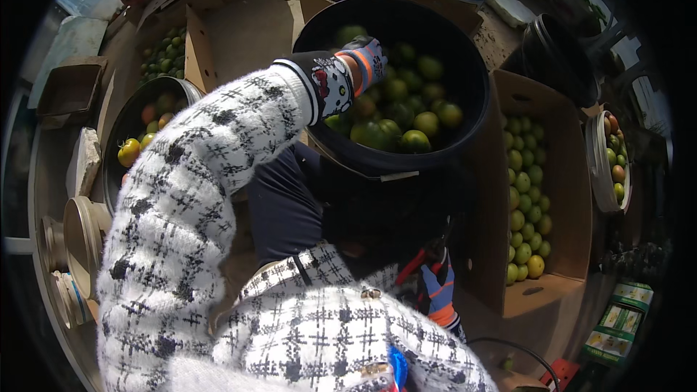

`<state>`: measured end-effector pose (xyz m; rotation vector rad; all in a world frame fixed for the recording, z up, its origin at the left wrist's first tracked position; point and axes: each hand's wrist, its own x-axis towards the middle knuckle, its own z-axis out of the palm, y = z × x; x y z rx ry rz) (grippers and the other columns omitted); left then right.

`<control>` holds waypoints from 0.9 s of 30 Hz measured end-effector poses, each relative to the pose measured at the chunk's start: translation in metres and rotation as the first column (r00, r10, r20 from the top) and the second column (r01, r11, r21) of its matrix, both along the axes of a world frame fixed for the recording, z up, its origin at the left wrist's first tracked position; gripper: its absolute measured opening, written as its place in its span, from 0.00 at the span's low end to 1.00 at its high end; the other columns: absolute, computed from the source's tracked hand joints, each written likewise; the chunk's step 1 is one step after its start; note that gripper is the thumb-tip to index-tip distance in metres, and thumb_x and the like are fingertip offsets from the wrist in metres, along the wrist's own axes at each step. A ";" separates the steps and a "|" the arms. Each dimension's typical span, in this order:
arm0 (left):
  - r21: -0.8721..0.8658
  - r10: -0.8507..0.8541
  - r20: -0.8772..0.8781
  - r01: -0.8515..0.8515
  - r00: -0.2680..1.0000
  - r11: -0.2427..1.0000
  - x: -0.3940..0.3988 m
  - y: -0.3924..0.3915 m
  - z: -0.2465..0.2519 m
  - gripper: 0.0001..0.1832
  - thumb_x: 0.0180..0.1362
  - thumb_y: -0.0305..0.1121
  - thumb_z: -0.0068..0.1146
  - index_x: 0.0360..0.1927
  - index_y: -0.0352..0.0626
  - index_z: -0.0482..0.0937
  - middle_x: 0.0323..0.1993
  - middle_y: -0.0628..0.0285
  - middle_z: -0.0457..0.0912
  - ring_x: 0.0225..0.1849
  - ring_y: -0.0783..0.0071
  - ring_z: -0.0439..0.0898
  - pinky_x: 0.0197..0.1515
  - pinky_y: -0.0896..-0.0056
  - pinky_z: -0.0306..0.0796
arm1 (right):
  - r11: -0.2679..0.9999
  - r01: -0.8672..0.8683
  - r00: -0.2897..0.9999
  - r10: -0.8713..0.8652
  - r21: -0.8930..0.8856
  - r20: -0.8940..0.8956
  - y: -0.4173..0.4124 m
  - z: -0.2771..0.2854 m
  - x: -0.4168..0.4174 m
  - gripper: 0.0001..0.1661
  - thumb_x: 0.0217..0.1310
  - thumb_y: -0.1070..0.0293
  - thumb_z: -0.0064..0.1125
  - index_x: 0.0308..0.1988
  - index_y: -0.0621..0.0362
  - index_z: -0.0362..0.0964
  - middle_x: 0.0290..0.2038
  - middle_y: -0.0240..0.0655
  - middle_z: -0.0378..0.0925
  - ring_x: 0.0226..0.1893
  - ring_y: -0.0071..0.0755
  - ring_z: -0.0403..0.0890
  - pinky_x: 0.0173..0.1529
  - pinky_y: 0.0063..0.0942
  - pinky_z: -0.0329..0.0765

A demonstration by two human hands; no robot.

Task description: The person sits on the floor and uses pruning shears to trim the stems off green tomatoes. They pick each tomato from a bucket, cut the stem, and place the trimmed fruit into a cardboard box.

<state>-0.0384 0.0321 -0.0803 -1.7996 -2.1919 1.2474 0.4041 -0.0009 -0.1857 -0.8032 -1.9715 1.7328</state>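
Observation:
My left hand (369,60), in a grey, orange and black work glove, reaches inside a large black bucket (397,160) of green and slightly reddening tomatoes (400,103). Its fingertips point away from me, close to a blurred green tomato (350,34). Whether they grip a fruit, I cannot tell. Low in front of my body, my right hand (438,286), gloved in blue and orange, holds red-handled snips (411,267). The dark blades point forward, in shadow below the bucket.
At right stands a cardboard box (566,212) with rows of green tomatoes, beside a white bucket (594,174) of tomatoes. Another tomato-filled bucket (111,174) and a box of small green fruit (166,54) are at left. A black bucket (555,60) leans at far right.

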 end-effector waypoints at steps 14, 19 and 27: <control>0.688 -0.864 0.504 -0.609 0.011 0.394 0.069 -0.089 0.072 0.44 0.38 0.32 0.76 0.62 0.42 0.66 0.56 0.57 0.74 0.57 0.63 0.74 0.61 0.61 0.69 | 0.973 -0.212 0.976 0.208 -0.091 -0.058 0.010 0.066 -0.030 0.36 0.55 0.76 0.57 0.64 0.62 0.56 0.47 0.39 0.73 0.48 0.30 0.73 0.51 0.28 0.72; 0.640 -0.872 0.490 -0.683 0.009 0.353 0.130 -0.113 0.050 0.45 0.35 0.34 0.79 0.59 0.37 0.68 0.54 0.55 0.75 0.56 0.63 0.75 0.59 0.63 0.68 | 0.784 -0.013 0.975 0.147 0.620 -0.165 0.038 0.140 -0.086 0.38 0.54 0.82 0.53 0.65 0.62 0.54 0.53 0.46 0.68 0.47 0.38 0.74 0.48 0.29 0.74; 0.672 -0.821 0.572 -0.579 0.010 0.461 0.150 -0.115 0.047 0.43 0.35 0.38 0.78 0.57 0.33 0.71 0.55 0.51 0.75 0.58 0.58 0.72 0.61 0.58 0.64 | 0.526 -0.077 0.995 0.099 0.847 0.029 0.047 0.153 -0.087 0.41 0.45 0.79 0.59 0.62 0.58 0.62 0.43 0.45 0.71 0.38 0.43 0.76 0.42 0.34 0.74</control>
